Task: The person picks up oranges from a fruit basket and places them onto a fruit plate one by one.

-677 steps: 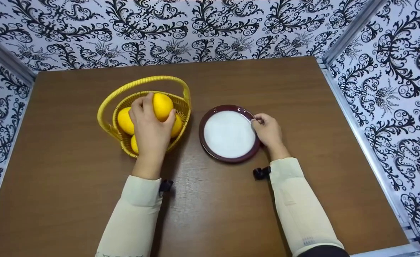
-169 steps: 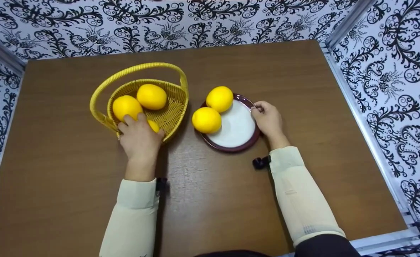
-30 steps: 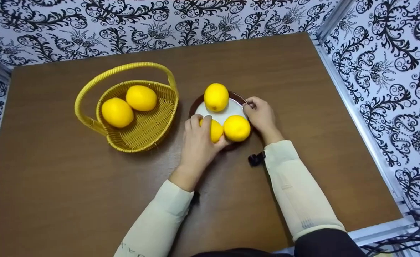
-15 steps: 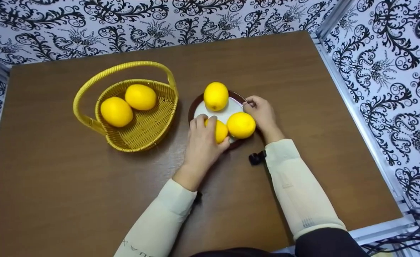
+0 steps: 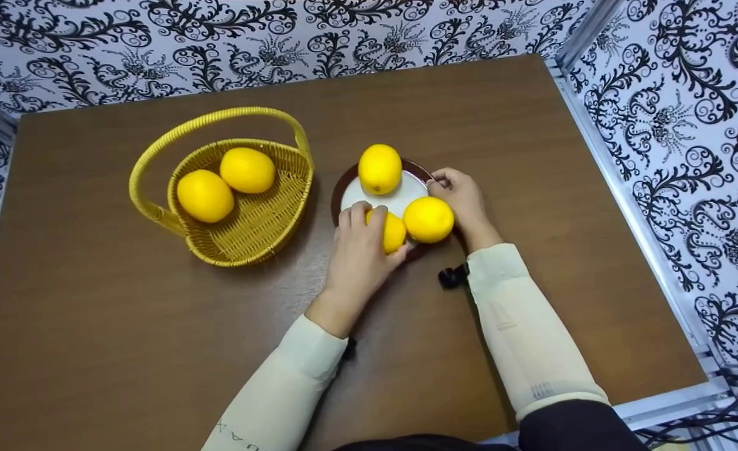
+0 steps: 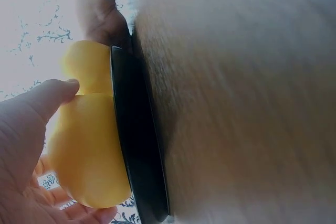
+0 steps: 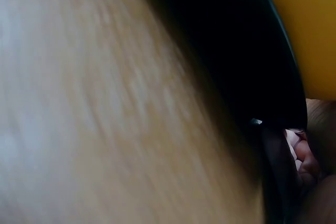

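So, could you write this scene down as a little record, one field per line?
Left-hand grip: holds a yellow fruit at the plate
Right-hand grip: holds the plate's edge
Plate: white centre, dark red rim; three fruits, counting the held one
Basket: yellow, woven, with a tall handle; two fruits inside
Table: brown
Backdrop: white with black scrollwork

I see a cream right sleeve (image 5: 529, 332), faintly printed, a black wrist camera (image 5: 452, 277) beside its cuff (image 5: 499, 266), dark cloth (image 5: 572, 429) at its upper end, and left of it a cream left sleeve (image 5: 281, 385) with dark lettering (image 5: 236, 436).
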The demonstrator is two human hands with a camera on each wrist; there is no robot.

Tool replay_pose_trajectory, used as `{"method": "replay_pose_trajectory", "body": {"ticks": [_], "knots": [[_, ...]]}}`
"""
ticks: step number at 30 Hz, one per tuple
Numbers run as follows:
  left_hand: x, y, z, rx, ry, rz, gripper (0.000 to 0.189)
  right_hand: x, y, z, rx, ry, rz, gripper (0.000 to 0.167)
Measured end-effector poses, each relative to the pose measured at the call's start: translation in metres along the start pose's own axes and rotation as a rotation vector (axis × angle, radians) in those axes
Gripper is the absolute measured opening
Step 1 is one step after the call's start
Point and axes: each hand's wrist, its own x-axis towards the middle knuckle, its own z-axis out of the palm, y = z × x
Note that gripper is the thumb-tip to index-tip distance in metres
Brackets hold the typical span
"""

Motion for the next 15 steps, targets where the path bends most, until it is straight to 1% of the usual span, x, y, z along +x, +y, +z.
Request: {"method": "replay_pose_trajectory", "body": {"ticks": [4, 10, 15], "knots": [[-0.001, 0.0006, -0.0009, -0.006, -0.005, 0.008, 0.061, 0.0, -0.0006, -0.0006, 0.0, 0.002, 0.001, 0.027], [-0.0029, 0.0011, -0.004, 0.026, -0.018, 0.021, 0.057, -0.0004, -0.001, -0.0008, 0.011, 0.0, -0.005, 0.027], [-0.0036, 0.0009, -0.0053, 0.02, -0.025, 0.019, 0.055, -0.0001, -0.0008, -0.0003, 0.022, 0.002, -0.001, 0.026]]}}
